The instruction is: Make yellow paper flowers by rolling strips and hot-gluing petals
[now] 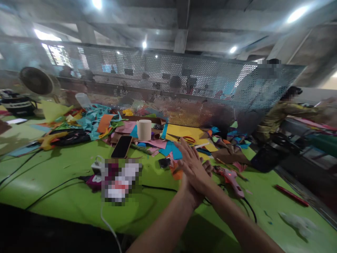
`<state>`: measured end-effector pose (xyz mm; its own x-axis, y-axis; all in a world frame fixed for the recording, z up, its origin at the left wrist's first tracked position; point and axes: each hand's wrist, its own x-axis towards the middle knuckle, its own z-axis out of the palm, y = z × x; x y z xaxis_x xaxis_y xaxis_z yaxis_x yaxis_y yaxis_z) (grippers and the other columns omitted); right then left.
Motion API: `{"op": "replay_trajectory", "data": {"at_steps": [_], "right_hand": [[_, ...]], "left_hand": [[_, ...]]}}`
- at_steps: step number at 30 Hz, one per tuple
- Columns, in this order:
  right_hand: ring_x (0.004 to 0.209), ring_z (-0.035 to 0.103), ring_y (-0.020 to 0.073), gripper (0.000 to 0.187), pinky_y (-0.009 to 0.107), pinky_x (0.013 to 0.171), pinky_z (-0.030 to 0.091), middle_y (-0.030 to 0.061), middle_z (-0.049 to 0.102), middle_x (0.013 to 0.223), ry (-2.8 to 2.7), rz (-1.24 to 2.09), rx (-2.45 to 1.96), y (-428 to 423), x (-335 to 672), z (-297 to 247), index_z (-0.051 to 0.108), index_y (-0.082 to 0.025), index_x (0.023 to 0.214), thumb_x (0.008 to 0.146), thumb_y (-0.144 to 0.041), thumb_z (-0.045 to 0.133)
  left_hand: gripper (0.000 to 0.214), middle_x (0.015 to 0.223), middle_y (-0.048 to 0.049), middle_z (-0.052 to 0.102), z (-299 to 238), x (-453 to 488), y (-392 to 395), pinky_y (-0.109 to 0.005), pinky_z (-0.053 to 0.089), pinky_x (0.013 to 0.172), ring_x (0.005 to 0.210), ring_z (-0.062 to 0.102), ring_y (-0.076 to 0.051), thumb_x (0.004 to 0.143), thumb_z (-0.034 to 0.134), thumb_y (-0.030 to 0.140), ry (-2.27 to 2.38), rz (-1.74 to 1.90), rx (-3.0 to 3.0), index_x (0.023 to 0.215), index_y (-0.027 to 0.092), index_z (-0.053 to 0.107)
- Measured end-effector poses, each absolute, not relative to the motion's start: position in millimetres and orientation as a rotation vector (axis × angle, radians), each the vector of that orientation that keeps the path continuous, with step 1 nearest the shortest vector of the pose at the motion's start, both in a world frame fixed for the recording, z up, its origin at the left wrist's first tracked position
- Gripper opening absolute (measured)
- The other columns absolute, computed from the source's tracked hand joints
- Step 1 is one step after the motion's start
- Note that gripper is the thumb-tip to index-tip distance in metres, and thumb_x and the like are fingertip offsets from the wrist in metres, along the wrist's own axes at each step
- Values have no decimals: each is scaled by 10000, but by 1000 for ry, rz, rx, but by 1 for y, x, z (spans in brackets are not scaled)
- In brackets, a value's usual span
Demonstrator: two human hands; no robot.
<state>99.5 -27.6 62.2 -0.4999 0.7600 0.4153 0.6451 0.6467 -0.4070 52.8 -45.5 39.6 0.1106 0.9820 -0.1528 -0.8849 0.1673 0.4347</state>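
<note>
Observed on the green table (65, 184), left to right: a yellow glue gun (49, 141); a dark-screened phone (121, 147); an upright paper roll (144, 130); scissors (178, 137), just beyond the hands. The left hand (192, 197) and right hand (194, 167) are pressed together, right over left. Right fingers extended; left fingers partly hidden, state undetermined. Immediately right, a pink glue gun (231, 180); farther right, a red pen (291, 195).

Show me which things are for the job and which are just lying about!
Probably for the job, being near the hands:
pink glue gun
scissors
yellow sheet

Probably just lying about:
phone
white roll
red pen
</note>
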Motion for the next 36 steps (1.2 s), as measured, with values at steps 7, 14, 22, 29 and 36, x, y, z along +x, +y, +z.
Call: {"op": "replay_trajectory", "data": {"at_steps": [7,14,22,29,36], "right_hand": [[1425,324,232,472,521,1146,235,78,379,1547,-2080,201,-1151,13,120,70,408,-295,1446,1001,-436,334],[1262,524,287,176,520,1043,387,92,626,1321,-2209,142,-1060,-8,145,71,727,-253,991,855,-246,614],[1245,542,276,127,497,1037,401,82,642,1298,-2244,222,-1003,-11,145,67,738,-255,903,822,-190,663],[1166,604,277,54,466,1003,438,82,682,1240,-2058,438,-990,-6,151,69,714,-237,833,798,-223,675],[824,663,237,211,382,806,502,53,738,825,-1599,626,-1078,6,173,82,730,-205,810,718,-392,766]], "left_hand": [[415,734,-68,686,33,41,-36,-190,524,570,605,643,-121,956,442,434,304,1285,-6,836,135,703],[522,850,-121,700,38,24,-25,-201,526,624,741,684,-155,960,380,528,338,1305,-29,928,93,667],[539,770,-86,692,46,18,-26,-229,503,654,683,669,-158,946,350,584,254,1218,101,1007,133,638],[528,970,-101,705,57,21,-26,-350,510,827,936,677,-229,948,304,600,240,1170,297,1090,190,604],[448,1195,-88,639,52,-5,7,-280,481,821,1066,603,-211,852,604,459,976,1287,1019,1231,221,574]]}}
